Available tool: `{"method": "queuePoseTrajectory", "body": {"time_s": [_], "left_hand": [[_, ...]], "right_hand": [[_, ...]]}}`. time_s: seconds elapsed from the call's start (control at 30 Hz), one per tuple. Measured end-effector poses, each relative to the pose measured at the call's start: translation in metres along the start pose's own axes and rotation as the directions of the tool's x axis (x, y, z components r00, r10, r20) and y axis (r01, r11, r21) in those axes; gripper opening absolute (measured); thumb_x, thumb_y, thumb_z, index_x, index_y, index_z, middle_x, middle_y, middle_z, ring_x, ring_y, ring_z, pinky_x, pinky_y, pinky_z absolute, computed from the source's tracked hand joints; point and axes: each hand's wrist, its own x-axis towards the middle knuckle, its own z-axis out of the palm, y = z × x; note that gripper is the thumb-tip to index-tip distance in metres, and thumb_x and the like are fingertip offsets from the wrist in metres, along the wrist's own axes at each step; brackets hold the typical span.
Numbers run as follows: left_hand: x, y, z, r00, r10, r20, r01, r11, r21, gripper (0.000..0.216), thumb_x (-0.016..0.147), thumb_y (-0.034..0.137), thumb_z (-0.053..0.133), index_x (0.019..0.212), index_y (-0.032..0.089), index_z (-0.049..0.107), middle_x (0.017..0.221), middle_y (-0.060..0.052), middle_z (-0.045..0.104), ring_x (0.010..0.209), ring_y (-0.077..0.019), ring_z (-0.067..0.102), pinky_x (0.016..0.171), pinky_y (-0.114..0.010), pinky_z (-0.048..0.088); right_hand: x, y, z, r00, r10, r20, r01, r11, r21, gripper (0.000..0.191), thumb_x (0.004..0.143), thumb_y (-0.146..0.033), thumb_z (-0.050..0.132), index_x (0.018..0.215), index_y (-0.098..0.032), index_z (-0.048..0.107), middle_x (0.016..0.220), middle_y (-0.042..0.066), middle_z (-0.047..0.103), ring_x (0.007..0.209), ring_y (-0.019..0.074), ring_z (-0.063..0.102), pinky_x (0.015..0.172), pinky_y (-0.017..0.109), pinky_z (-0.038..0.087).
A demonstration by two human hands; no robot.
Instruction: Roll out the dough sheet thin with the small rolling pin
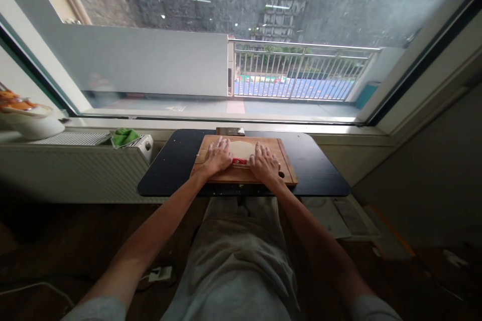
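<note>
Near the middle of the cutting board [233, 176], pale flat dough [242, 148] shows just beyond a rolling pin [240, 161]. The left hand [219, 155] and right hand [265, 162] press over the pin's 2 sides, fingers outstretched rather than curled. Equal palm pressure should give even thickness; turning the dough between passes would help roundness.

Homelike room: radiator [79, 175] below large window [211, 60].
</note>
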Motion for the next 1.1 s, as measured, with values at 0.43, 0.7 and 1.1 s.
{"method": "queuePoseTrajectory", "body": {"time_s": [0.43,0.7,1.1], "left_hand": [[-0.038,0.007,0.014,0.986,-0.07,-0.152,0.061,0.996,-0.066,0.064,0.113,0.031,0.033,0.17,0.013,0.055,0.18,-0.018,0.049,0.176,-0.0348,0.029,0.14,-0.059,0.031],[0.004,0.006,-0.007,0.977,-0.209,-0.034,0.204,0.972,-0.116,0.065,0.111,0.032,0.034,0.17,0.01,0.053,0.179,-0.023,0.047,0.174,-0.04,0.032,0.138,-0.066,0.031],[-0.06,0.039,0.004,0.969,-0.148,-0.198,0.132,0.987,-0.092,0.068,0.113,0.033,0.034,0.178,0.015,0.043,0.181,-0.021,0.046,0.175,-0.0383,0.031,0.138,-0.065,0.032]], "right_hand": [[-0.01,0.034,0.016,0.973,-0.216,-0.082,0.217,0.976,0.004,0.068,0.122,-0.045,0.024,0.173,-0.008,0.05,0.18,0.02,0.048,0.174,0.034,0.032,0.141,0.057,0.022],[0.064,0.042,0.012,0.974,-0.222,0.032,0.224,0.971,-0.08,0.064,0.121,-0.039,0.033,0.179,-0.014,0.042,0.185,0.015,0.04,0.176,0.0367,0.027,0.14,0.065,0.025],[0.009,0.058,0.009,0.965,-0.258,0.041,0.258,0.966,0.013,0.069,0.12,-0.039,0.027,0.183,-0.011,0.031,0.187,0.015,0.035,0.176,0.0275,0.027,0.144,0.052,0.023]]}}
